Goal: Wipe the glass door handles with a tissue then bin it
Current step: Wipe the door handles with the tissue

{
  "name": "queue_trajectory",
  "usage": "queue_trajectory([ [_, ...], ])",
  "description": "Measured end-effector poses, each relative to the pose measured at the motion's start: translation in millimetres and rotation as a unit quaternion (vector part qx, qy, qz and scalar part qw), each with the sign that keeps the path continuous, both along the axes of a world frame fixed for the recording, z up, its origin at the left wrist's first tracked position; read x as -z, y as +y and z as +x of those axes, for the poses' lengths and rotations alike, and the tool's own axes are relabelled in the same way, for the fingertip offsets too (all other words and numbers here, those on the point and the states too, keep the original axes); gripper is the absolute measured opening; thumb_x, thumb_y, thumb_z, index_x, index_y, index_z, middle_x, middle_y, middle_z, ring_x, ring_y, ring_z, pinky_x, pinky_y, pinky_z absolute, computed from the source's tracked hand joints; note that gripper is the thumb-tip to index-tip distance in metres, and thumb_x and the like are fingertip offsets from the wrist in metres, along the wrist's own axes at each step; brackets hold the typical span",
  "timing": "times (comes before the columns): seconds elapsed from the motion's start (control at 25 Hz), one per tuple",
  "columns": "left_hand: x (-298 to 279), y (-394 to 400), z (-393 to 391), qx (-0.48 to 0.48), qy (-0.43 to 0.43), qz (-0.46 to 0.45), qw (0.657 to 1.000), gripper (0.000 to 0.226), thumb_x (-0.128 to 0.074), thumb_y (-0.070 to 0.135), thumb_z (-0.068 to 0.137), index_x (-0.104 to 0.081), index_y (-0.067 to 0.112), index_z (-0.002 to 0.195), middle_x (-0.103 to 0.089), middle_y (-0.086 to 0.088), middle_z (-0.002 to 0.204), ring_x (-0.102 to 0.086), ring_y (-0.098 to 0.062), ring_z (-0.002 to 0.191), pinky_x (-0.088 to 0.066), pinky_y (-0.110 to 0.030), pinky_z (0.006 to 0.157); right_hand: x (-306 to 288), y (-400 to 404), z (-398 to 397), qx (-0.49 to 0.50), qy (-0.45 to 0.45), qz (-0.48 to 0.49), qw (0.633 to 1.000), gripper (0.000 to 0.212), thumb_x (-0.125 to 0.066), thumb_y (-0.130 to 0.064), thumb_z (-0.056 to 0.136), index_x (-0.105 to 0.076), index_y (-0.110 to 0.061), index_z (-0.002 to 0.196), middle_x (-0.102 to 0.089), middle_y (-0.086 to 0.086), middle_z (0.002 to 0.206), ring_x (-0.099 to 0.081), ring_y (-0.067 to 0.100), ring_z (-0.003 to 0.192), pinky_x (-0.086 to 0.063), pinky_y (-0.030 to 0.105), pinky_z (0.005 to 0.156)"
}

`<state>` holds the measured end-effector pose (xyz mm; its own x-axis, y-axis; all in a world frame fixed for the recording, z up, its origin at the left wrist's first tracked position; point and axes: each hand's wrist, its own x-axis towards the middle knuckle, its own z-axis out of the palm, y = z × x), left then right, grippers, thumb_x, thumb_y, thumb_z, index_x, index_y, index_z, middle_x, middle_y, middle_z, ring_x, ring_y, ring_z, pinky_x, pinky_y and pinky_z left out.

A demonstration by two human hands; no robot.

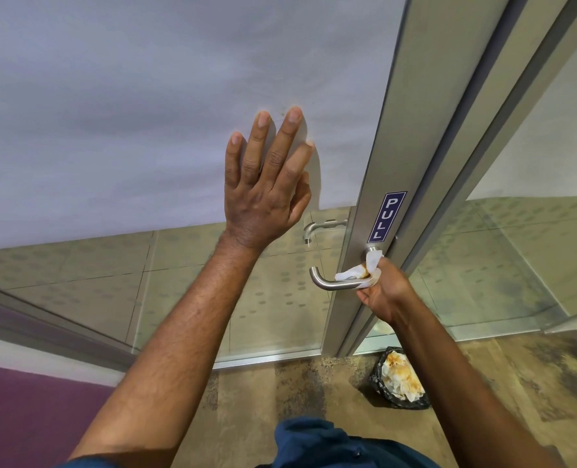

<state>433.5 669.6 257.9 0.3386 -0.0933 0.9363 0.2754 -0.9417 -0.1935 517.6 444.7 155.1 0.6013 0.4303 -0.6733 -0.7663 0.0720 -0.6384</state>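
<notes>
A brushed-metal lever handle (327, 282) sticks out from the grey door frame below a blue PULL sticker (386, 216). My right hand (383, 292) is shut on a white tissue (361, 271) with a brown stain, wrapped around the handle near its base. My left hand (266, 184) lies flat with spread fingers on the frosted glass door (145, 130). A second handle (320, 228) shows through the glass on the far side. A black-lined bin (398, 383) with several crumpled tissues stands on the floor below the handle.
The metal door frame (415, 130) runs upright at right, with a clear glass panel (516, 265) beside it. Mottled beige carpet (280, 393) covers the floor. A purple surface (27, 417) sits at lower left.
</notes>
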Motion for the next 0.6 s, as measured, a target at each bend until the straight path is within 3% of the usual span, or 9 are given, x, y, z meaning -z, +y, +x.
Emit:
queue_trajectory([
  [0.08, -1, 0, -1, 0.002, 0.002, 0.001, 1.0, 0.049, -0.063, 0.025, 0.1, -0.049, 0.021, 0.147, -0.028, -0.005, 0.17, -0.018, -0.033, 0.161, 0.001, -0.047, 0.138, 5, 2, -1, 0.014, -0.054, -0.088, 0.995, 0.033, -0.049, -0.02, 0.109, -0.054, 0.0, 0.134, -0.065, 0.026, 0.135, -0.065, 0.037, 0.125, -0.049, 0.047, 0.112],
  [0.2, -1, 0, -1, 0.001, 0.002, 0.001, 1.0, 0.048, -0.063, 0.025, 0.1, -0.049, 0.021, 0.146, -0.03, -0.007, 0.169, -0.02, -0.035, 0.158, 0.001, -0.046, 0.138, 6, -2, 0, -0.016, -0.124, -0.162, 0.979, 0.033, -0.053, -0.02, 0.108, -0.053, -0.001, 0.134, -0.057, 0.034, 0.141, -0.056, 0.049, 0.134, -0.04, 0.06, 0.118],
  [0.4, -1, -1, 0, 0.004, 0.001, 0.002, 1.0, 0.047, -0.062, 0.024, 0.1, -0.05, 0.02, 0.145, -0.035, -0.008, 0.166, -0.02, -0.035, 0.158, 0.001, -0.046, 0.138, 8, -11, 12, -0.059, -0.054, -0.11, 0.991, 0.038, -0.04, -0.034, 0.111, -0.056, -0.008, 0.133, -0.068, 0.018, 0.128, -0.066, 0.036, 0.12, -0.042, 0.055, 0.108],
  [0.48, -1, -1, -1, 0.005, 0.002, 0.001, 1.0, 0.047, -0.062, 0.024, 0.1, -0.05, 0.02, 0.145, -0.035, -0.008, 0.166, -0.021, -0.035, 0.158, 0.0, -0.046, 0.138, 9, -11, 12, -0.037, 0.016, -0.044, 0.998, 0.04, -0.031, -0.038, 0.112, -0.06, -0.011, 0.118, -0.074, 0.017, 0.114, -0.069, 0.033, 0.107, -0.042, 0.055, 0.105],
  [0.6, -1, -2, -1, 0.005, 0.005, -0.001, 1.0, 0.048, -0.064, 0.023, 0.099, -0.05, 0.02, 0.145, -0.036, -0.008, 0.166, -0.02, -0.035, 0.158, 0.0, -0.047, 0.138, 8, -7, 5, -0.004, 0.039, 0.011, 0.999, 0.051, -0.025, -0.042, 0.11, -0.061, -0.011, 0.094, -0.078, 0.023, 0.093, -0.069, 0.034, 0.097, -0.051, 0.049, 0.085],
])
